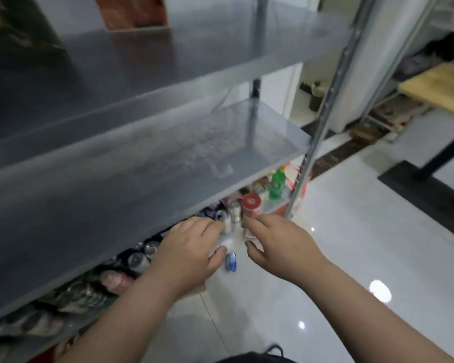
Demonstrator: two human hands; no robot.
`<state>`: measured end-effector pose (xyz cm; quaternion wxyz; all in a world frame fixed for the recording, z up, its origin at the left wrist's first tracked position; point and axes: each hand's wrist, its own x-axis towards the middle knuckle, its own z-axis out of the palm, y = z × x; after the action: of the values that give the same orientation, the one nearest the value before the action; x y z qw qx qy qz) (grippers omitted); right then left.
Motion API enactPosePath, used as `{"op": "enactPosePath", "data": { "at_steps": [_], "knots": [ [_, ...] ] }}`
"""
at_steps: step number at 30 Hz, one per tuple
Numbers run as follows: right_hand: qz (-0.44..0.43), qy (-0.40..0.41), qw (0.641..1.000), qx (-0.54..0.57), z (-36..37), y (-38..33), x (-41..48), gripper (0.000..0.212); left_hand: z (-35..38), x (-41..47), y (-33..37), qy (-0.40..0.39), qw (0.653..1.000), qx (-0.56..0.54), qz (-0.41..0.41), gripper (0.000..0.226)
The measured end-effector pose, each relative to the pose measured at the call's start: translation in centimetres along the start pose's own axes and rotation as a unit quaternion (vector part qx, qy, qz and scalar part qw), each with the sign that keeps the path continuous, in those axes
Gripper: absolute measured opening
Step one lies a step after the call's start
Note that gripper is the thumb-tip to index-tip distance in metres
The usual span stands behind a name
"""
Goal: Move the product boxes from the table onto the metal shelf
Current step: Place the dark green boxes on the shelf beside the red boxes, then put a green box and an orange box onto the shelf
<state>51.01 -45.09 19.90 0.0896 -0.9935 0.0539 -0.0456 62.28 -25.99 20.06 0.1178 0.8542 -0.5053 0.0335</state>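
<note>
Head view: left grip and right grip both loose, empty. They hover at metal shelf front edge.

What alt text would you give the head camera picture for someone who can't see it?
Two bare hands, the left hand and right hand, reach side by side toward the crowded lower level of a grey metal shelf, where jars and bottles stand; blur hides whether they hold anything. A glossy white floor lies to the right.
</note>
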Motion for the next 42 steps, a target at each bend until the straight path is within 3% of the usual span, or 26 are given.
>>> {"op": "enactPosePath", "data": {
  "at_steps": [5, 11, 16, 23, 29, 36, 42],
  "knots": [
    [0.095, -0.102, 0.990, 0.026, 3.7, 5.7, -5.5, 0.033, 5.4, 2.9, 4.8, -0.127, 0.991, 0.005, 0.045, 0.043],
    [0.208, -0.121, 0.969, 0.062, 5.7, 8.4, -12.1, 0.041, 10.1, 5.2, 8.5, -0.219, 0.967, 0.014, 0.129, 0.055],
    [0.360, -0.096, 0.924, 0.083, 6.8, 7.0, -18.0, 0.047, 12.8, 7.0, 10.9, -0.232, 0.940, 0.000, 0.251, 0.053],
    [0.576, -0.043, 0.812, 0.087, 8.3, -2.0, -24.8, 0.047, 14.4, 6.4, 15.0, -0.257, 0.856, -0.019, 0.449, 0.057],
    [0.713, 0.008, 0.693, 0.109, 10.0, -12.1, -30.4, 0.050, 14.6, 0.7, 19.6, -0.283, 0.760, -0.017, 0.586, 0.065],
    [0.809, 0.079, 0.572, 0.113, 10.9, -21.6, -38.6, 0.051, 13.2, -8.2, 26.7, -0.266, 0.664, -0.018, 0.699, 0.068],
    [0.844, 0.098, 0.514, 0.118, 11.6, -26.7, -47.0, 0.046, 12.8, -15.5, 33.7, -0.265, 0.633, -0.006, 0.728, 0.059]
  ]
}}
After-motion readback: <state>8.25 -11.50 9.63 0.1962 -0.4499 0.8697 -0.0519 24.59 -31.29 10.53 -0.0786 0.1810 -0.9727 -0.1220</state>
